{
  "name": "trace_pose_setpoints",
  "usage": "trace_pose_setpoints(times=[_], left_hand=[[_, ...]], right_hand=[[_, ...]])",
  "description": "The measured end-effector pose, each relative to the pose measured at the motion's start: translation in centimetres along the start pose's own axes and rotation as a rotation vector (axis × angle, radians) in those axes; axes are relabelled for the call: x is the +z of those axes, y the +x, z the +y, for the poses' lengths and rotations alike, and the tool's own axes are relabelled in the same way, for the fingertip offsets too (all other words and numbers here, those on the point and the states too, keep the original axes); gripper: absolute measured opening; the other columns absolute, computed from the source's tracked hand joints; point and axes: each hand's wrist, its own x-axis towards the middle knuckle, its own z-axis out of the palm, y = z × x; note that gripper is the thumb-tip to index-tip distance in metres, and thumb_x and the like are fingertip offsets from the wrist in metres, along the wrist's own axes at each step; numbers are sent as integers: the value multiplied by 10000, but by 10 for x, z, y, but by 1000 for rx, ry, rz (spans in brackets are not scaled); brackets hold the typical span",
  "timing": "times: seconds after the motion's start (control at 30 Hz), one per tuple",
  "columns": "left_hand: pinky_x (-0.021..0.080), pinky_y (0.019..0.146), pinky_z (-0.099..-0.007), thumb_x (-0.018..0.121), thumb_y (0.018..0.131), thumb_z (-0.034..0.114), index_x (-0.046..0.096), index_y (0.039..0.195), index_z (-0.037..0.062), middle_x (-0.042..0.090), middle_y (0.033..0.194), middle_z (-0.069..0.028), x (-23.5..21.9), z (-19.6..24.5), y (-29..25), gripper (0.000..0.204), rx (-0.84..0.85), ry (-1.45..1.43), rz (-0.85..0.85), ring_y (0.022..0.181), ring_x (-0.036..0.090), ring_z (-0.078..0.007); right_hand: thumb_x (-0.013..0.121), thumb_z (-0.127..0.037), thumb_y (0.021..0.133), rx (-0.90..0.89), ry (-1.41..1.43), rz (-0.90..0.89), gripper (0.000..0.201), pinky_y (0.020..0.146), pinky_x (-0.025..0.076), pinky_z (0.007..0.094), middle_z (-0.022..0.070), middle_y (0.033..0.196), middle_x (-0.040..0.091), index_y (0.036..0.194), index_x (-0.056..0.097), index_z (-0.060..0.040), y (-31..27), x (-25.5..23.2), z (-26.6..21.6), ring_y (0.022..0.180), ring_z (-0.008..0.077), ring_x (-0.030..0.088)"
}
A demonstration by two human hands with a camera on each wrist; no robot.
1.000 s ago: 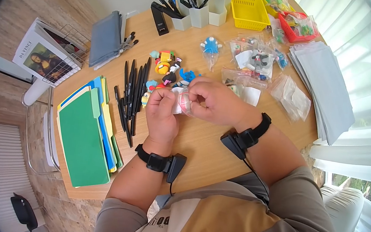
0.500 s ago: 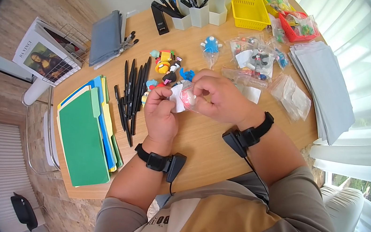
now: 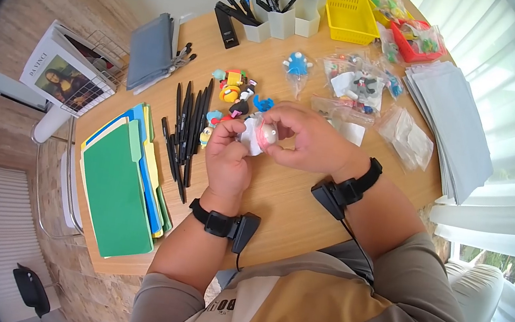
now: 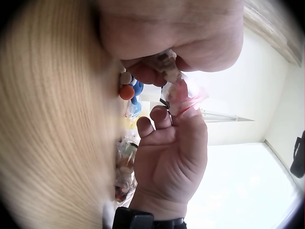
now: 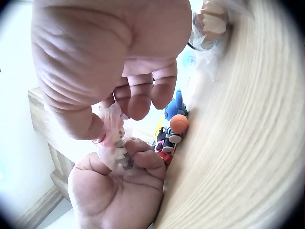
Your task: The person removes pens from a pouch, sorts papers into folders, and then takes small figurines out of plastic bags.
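Both hands hold a small clear bag with a pink-red edge and something pale inside, above the table. The left hand grips its left side, where white material shows, with fingers curled. At the other side the right hand pinches the bag between thumb and fingers. In the right wrist view, a small grey and white piece sits at the left hand's fingertips, and the bag's pinkish plastic rises to the right thumb. Just beyond the hands lie several small figures, among them a blue one.
Black pens and coloured folders lie left. Bagged figures, plastic bags and grey envelopes lie right. Pen holders, a yellow basket and a red basket stand at the back.
The bag between the hands has turned, with its pink edge now nearer the right fingers. Both hands have shifted only slightly, and the head view has moved a little.
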Motion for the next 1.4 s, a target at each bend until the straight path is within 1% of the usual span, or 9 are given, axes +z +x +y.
trace_pose_setpoints(times=[0.2, 0.5, 0.7, 0.9, 1.0, 1.07, 1.2, 1.27, 1.4], left_hand=[[495, 882, -341, 428, 705, -98, 578, 1032, -8, 615, 1064, -117, 2, 3, 0, 370, -71, 19, 4, 963, 604, -217], [493, 860, -330, 427, 691, -135, 578, 1026, -15, 614, 1023, -95, 10, 6, -2, 386, -73, 36, 25, 940, 603, -204], [498, 830, -318, 412, 725, -164, 583, 1031, -13, 625, 1013, -93, 6, 5, 0, 382, -65, 73, 60, 910, 610, -190], [508, 808, -296, 422, 730, -181, 580, 1059, 31, 629, 1059, -77, 4, 1, 2, 422, -32, 62, 65, 898, 623, -180], [503, 858, -297, 457, 765, -179, 566, 1126, 43, 619, 1134, -64, 22, 16, -4, 438, -115, 105, 42, 969, 627, -185], [489, 911, -301, 480, 822, -151, 528, 1248, 38, 596, 1220, -58, 35, 16, -6, 468, -54, 166, -88, 1060, 614, -181], [472, 947, -300, 540, 900, -69, 506, 1328, 21, 599, 1235, -49, 37, 8, -10, 439, -1, 300, -145, 1122, 589, -166], [455, 965, -284, 602, 933, 23, 532, 1326, 10, 624, 1192, -43, 34, 13, -9, 400, -150, 393, -120, 1124, 581, -149], [463, 795, -221, 631, 951, 118, 605, 1230, -8, 627, 961, -3, 29, 9, -11, 307, -48, 488, -134, 914, 590, -99]], right_hand=[[731, -154, 753, 91, -84, -80, 326, 705, 522, 324, 97, 947, 602, 1034, 602, -52, 1, -3, -4, 803, 232, 604], [759, -171, 686, 138, -101, -87, 290, 651, 491, 327, 93, 848, 588, 878, 576, -54, -1, -2, -1, 750, 232, 578], [777, -145, 679, 118, 45, -13, 304, 693, 490, 305, 58, 845, 583, 869, 559, -52, -3, -7, -2, 791, 167, 580], [770, -111, 721, 132, 551, 101, 304, 703, 482, 272, 6, 890, 584, 897, 527, -64, -1, -10, 0, 827, 88, 559], [775, -114, 731, 169, 529, 110, 307, 682, 471, 240, 2, 883, 592, 903, 527, -62, -1, -10, 5, 793, 68, 555], [787, -131, 731, 302, 441, 110, 306, 645, 462, 221, -9, 839, 591, 893, 538, -59, -2, -10, 6, 738, 52, 547], [797, -155, 733, 317, 323, 81, 299, 608, 453, 216, -14, 802, 589, 874, 552, -57, 0, -11, 1, 700, 45, 538], [783, -173, 755, 357, 388, 96, 271, 594, 444, 214, -12, 782, 589, 861, 566, -51, -1, -9, 2, 690, 43, 533], [753, -195, 794, 399, 461, 184, 243, 590, 438, 210, -15, 760, 583, 861, 571, -49, -1, -6, 6, 690, 42, 531]])
